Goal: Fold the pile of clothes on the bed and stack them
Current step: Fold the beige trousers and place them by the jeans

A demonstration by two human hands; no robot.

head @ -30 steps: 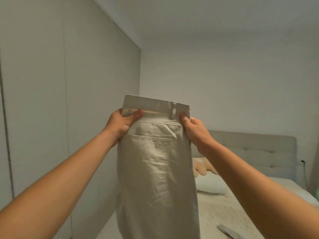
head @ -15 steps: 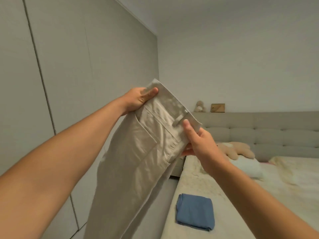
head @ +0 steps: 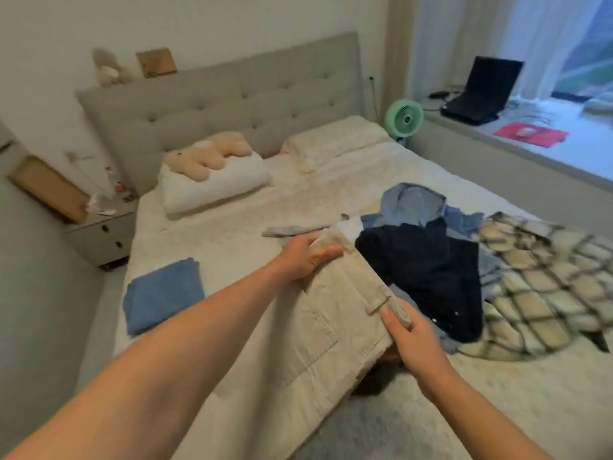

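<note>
You held the beige trousers (head: 331, 313) stretched over the bed (head: 232, 227), left hand (head: 306, 258) and right hand (head: 409, 333) each pinching the waistband, probably to lay them flat beside the unfolded pile (head: 428, 260).

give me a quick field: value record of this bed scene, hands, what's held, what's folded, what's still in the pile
left hand: grips the far end of the waistband of the beige trousers
right hand: pinches the near end of the waistband
trousers: held low over the bed, legs trailing toward the person
folded: blue cloth lying flat near the bed's left edge
pile: dark navy garment, light blue shirt, checked blanket, unfolded, right of the trousers
pillow: with a plush toy on it
</note>
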